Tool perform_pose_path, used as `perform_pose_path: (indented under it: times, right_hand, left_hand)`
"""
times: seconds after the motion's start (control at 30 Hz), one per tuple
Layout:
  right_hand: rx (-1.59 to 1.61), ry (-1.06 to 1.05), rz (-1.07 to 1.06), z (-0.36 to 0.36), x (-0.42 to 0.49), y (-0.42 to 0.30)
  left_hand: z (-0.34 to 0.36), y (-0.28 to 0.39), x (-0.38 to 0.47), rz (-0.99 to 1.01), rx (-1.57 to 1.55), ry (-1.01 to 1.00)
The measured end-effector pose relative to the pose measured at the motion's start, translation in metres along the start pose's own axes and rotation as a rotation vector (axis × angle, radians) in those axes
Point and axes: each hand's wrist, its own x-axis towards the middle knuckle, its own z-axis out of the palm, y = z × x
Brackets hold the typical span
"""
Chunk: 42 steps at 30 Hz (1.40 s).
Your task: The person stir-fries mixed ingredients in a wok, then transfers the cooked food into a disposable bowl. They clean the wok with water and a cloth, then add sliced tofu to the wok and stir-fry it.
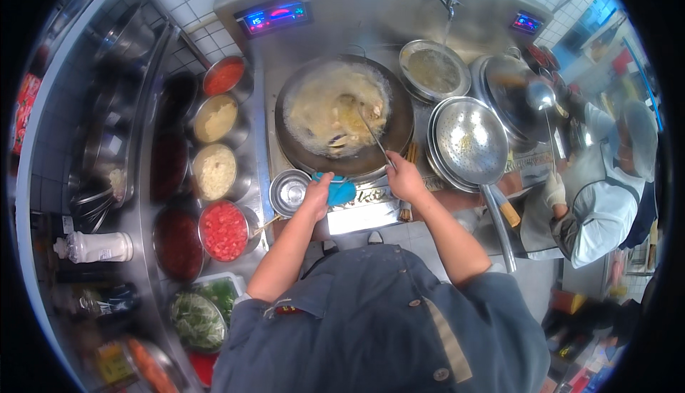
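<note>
A large dark wok [400,125] sits on the stove before me, full of bubbling cloudy yellowish liquid [310,98] with pieces of food in it. My right hand [405,178] grips the thin metal handle of a ladle [374,135], whose bowl is mostly hidden in the liquid. At the wok's near left edge, my left hand [317,197] is closed on a folded teal cloth [341,192]; whether a wok handle lies beneath it is hidden. Just left of that hand stands a small metal bowl [286,194].
Stacked strainers [471,136] rest at right, handles jutting toward me. Behind them, a tap [449,5] stands over a strainer-topped pot [434,69]. A co-worker [604,195] holds another ladle by a second wok [516,98]. At left are tubs of diced tomato [223,231] and chopped ingredients [215,172].
</note>
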Motion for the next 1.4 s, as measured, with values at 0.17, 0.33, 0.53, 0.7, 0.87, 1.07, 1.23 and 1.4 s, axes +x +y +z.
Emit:
perform_pose_path:
  times: [0.17, 0.33, 0.53, 0.7, 0.87, 1.07, 1.23, 1.4]
  right_hand:
    - [0.152, 0.159, 0.109, -0.021, 0.02, 0.006]
    - [0.518, -0.032, 0.483, -0.013, 0.006, -0.003]
    - [1.207, -0.217, 0.677, -0.027, -0.017, 0.003]
    - [0.201, 0.056, 0.126, -0.045, -0.028, 0.035]
    - [0.7, -0.181, 0.546, -0.014, -0.031, 0.015]
    - [1.475, -0.391, 0.742, -0.024, -0.021, -0.017]
    - [1.002, -0.312, 0.503, -0.051, 0.008, 0.016]
    - [0.411, -0.029, 0.197, -0.024, 0.042, 0.03]
  left_hand:
    - [0.006, 0.006, -0.011, -0.019, -0.085, -0.013]
    - [0.009, 0.004, -0.011, 0.002, -0.093, 0.012]
    - [0.009, -0.001, -0.006, 0.023, -0.08, 0.004]
    - [0.011, 0.001, -0.008, 0.007, -0.06, 0.029]
    - [0.011, 0.001, -0.008, 0.003, -0.061, 0.027]
    - [0.007, -0.002, -0.005, 0.013, -0.063, 0.02]
    - [0.006, -0.002, -0.009, 0.027, -0.093, -0.007]
    - [0.006, -0.001, -0.009, 0.034, -0.087, -0.024]
